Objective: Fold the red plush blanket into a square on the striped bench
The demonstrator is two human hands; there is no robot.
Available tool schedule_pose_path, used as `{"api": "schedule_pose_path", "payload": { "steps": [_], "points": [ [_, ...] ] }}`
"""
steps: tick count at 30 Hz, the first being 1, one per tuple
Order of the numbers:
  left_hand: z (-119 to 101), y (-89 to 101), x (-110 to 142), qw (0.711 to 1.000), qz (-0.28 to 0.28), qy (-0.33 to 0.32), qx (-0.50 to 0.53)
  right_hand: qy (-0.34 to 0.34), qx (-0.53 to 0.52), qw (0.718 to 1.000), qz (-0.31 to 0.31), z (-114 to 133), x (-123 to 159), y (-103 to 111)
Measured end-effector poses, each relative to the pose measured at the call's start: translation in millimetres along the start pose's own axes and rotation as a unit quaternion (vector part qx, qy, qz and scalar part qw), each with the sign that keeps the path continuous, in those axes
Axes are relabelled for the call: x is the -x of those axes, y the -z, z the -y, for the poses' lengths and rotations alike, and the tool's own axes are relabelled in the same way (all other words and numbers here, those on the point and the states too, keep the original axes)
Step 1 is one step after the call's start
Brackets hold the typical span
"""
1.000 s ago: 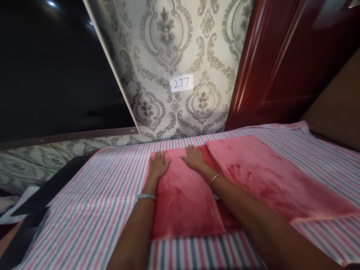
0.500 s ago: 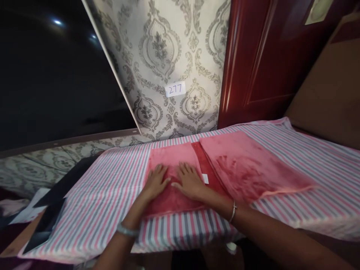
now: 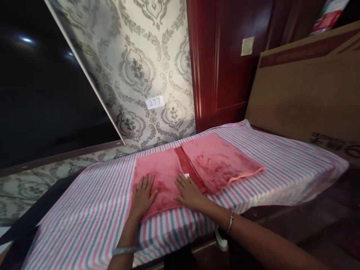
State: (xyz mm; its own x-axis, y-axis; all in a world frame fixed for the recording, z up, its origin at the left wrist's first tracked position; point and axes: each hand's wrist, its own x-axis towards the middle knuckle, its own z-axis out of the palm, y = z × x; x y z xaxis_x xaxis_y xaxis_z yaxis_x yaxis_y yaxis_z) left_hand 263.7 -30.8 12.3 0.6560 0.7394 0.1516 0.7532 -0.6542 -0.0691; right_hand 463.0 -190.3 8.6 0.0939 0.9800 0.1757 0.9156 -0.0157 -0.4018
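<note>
A plush pink towel (image 3: 160, 165) lies flat, its left and right parts folded inward so that a darker red strip (image 3: 184, 161) shows between them. My left hand (image 3: 142, 197) rests palm down on the left folded part, near its outer edge, fingers spread. Lying flat by the inner edge of that same part, my right hand (image 3: 191, 193) has its fingertips close to a small white tag (image 3: 186, 175), which it partly covers. The right folded part (image 3: 219, 159) has darker brushed patches on its pile, and neither hand is on it.
Beneath the towel is a striped pink, grey and white cloth (image 3: 104, 195) over a table. A large dark screen (image 3: 50, 93) stands at the left. Behind are patterned wallpaper with a paper label (image 3: 154, 102) and a red door (image 3: 219, 67). A cardboard box (image 3: 298, 90) stands at the right.
My hands have moved apart on the left folded part, the left toward its outer edge, the right toward the tag. The view has turned right, showing more of the box.
</note>
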Motion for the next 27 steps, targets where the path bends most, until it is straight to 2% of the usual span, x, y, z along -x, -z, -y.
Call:
{"api": "schedule_pose_path", "payload": {
  "steps": [3, 6, 8, 10, 14, 19, 27],
  "points": [
    [1, -0.1, -1, 1.000, -0.009, -0.003, 0.004, 0.050, -0.025, 0.998, -0.035, -14, 32, 4],
    [1, 1.3, -2, 1.000, -0.014, -0.009, 0.007, 0.079, -0.042, 0.985, -0.149, -35, 60, 20],
    [1, 2.7, -2, 1.000, -0.014, -0.013, 0.011, 0.059, -0.019, 0.970, -0.235, -52, 72, 33],
    [1, 3.9, -1, 1.000, -0.014, -0.014, 0.016, 0.017, 0.025, 0.962, -0.270, -72, 79, 40],
    [1, 3.6, -1, 1.000, -0.013, -0.014, 0.011, -0.045, 0.099, 0.972, -0.210, -100, 82, 28],
    [3, 1.4, -2, 1.000, -0.010, -0.013, 0.006, -0.043, 0.111, 0.976, -0.183, -103, 84, 9],
    [2, 1.8, -3, 1.000, -0.011, -0.015, 0.015, -0.058, 0.020, 0.977, -0.203, -101, 76, 22]
  ]
}}
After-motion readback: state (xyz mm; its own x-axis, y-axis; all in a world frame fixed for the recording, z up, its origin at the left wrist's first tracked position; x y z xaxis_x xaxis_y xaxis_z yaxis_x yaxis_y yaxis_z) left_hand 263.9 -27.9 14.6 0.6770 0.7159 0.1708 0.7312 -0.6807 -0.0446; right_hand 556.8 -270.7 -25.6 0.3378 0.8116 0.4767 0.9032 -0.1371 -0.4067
